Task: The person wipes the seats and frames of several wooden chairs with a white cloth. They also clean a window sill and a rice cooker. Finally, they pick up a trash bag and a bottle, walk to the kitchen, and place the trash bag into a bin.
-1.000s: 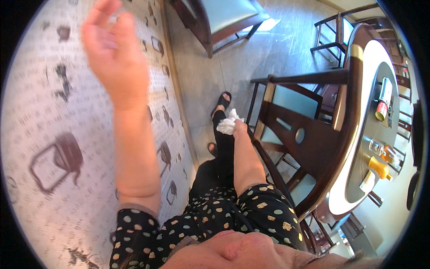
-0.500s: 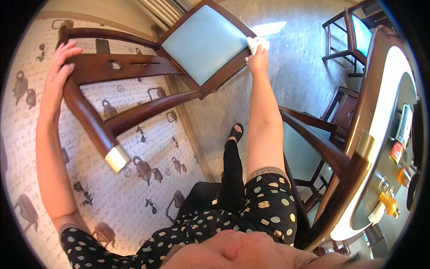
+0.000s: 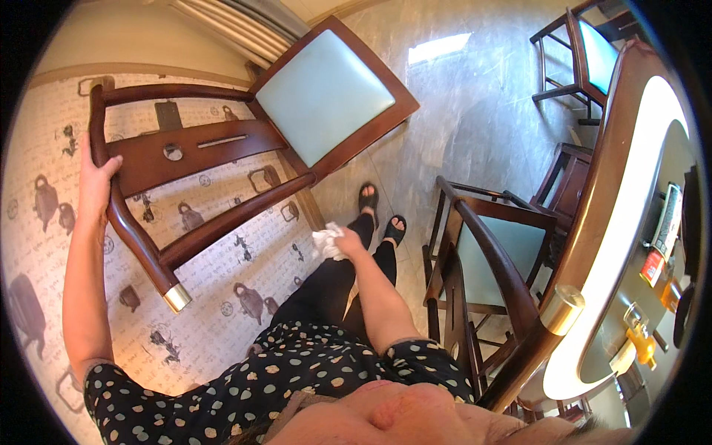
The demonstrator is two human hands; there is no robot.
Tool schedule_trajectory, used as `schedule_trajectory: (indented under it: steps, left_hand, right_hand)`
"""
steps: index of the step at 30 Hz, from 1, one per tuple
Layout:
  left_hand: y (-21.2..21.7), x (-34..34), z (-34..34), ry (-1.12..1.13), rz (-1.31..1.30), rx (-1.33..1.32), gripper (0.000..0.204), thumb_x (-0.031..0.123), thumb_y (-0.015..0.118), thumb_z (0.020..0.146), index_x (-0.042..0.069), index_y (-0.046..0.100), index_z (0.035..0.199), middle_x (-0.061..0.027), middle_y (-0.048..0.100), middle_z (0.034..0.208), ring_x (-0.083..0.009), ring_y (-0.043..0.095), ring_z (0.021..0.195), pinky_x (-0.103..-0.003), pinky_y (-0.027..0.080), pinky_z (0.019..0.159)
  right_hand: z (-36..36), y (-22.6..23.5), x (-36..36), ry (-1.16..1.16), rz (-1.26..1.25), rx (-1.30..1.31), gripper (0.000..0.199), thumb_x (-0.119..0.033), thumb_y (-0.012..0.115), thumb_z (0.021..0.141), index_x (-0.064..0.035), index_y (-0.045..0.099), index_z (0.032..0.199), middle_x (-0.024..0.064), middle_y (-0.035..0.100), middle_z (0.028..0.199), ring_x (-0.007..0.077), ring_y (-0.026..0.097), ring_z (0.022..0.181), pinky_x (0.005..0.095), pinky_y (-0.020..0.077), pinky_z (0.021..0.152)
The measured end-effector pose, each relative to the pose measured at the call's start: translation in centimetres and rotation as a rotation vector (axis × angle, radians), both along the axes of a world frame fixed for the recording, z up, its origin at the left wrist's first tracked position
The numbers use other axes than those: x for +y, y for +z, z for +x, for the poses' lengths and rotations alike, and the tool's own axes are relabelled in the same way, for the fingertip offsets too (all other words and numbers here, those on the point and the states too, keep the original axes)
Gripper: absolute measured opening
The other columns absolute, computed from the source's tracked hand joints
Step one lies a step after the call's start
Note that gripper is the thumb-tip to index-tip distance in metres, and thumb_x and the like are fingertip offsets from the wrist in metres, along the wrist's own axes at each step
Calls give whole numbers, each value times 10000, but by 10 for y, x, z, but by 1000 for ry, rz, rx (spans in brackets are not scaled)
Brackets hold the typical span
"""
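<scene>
since half a second ago the right hand point(image 3: 348, 241) has dropped away from the far corner of the chair's seat and now hangs low in front of the legs, near the sandalled feet point(image 3: 380, 211) on the pale glossy tile floor point(image 3: 475, 119). its grip is closed around a small crumpled white cloth point(image 3: 325, 243), bunched in the fingers. the left hand point(image 3: 95, 182) has kept its place on the dark brown wooden chair with a pale blue padded seat point(image 3: 322, 93), fingers wrapped round the curved top rail of the backrest point(image 3: 111, 159), a firm closed grip on the wood. the chair is tipped back toward the person and leans close to the patterned cream wallpaper with brown teapot motifs point(image 3: 222, 274), its brass-capped rail end point(image 3: 178, 298) pointing down toward the dotted dress.

by the look of it the chair is solid wood, stiff and fairly heavy, so it would swing on its legs if held at one point; the top rail and the side post give the surest hold, while the polished wood may be slick under the palm. the cloth is soft and light and takes any pinch.

to the right stand a second matching chair point(image 3: 489, 259) and the round wooden-edged counter point(image 3: 615, 185) with small bottles point(image 3: 641, 345) near its right edge.
</scene>
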State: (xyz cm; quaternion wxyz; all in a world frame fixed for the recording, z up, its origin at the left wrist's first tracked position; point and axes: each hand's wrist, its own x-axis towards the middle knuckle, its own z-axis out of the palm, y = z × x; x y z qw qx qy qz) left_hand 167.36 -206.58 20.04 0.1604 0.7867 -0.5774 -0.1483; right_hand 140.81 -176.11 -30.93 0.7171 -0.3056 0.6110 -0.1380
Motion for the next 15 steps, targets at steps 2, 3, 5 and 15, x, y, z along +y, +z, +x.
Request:
schedule_trajectory:
  steps: [2, 3, 5, 15]
  left_hand:
    - [0, 4, 43, -36, -23, -137, 777, 4, 581, 784, 73, 228, 1473, -131, 399, 1402, -214, 495, 1144, -286, 408, 953]
    - [1, 2, 42, -26, 12, -104, 779, -16, 563, 773, 73, 231, 1472, -148, 330, 1460, -241, 411, 1268, -310, 329, 1045]
    - [0, 0, 50, -162, -45, -320, 761, -20, 550, 774, 63, 241, 1465, -160, 272, 1493, -264, 301, 1351, -326, 236, 1104]
    - [19, -28, 9, -281, 114, -382, 695, 131, 529, 774, 41, 312, 1428, -170, 220, 1520, -314, 173, 1420, -441, 123, 1154]
  right_hand:
    - [-32, -1, -4, -267, 11, -123, 445, -176, 594, 706, -16, 605, 1122, 214, 621, 1122, 335, 596, 1053, 390, 454, 899]
    - [-53, 5, -28, -294, 3, 12, 444, -166, 591, 714, -11, 597, 1130, 211, 621, 1107, 337, 590, 1052, 387, 444, 910]
    - [-92, 22, -96, -455, -163, 236, 427, -139, 575, 738, -10, 585, 1145, 203, 606, 1102, 358, 567, 1059, 399, 427, 924]
    - [-72, 55, -347, -246, -172, 1039, 369, -91, 686, 720, -86, 620, 1083, 175, 563, 1087, 375, 551, 1013, 445, 455, 881]
